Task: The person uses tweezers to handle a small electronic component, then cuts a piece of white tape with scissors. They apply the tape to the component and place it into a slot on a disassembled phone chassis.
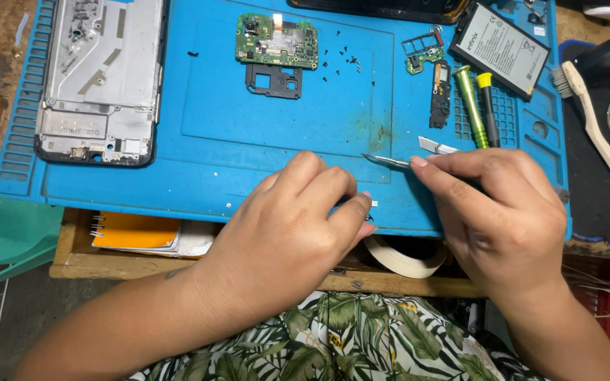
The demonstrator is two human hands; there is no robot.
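My left hand rests near the front edge of the blue work mat, fingers curled and pinching a tiny white part at the fingertips. My right hand grips metal tweezers whose tip points left, just above my left fingers. On the mat's far left lies an opened phone frame. A green circuit board and a black plastic cover lie at the mat's top centre.
Small black screws are scattered right of the board. A battery, two screwdrivers, small board pieces and a blade lie at right. A brush, tape roll and orange notebook sit around the mat.
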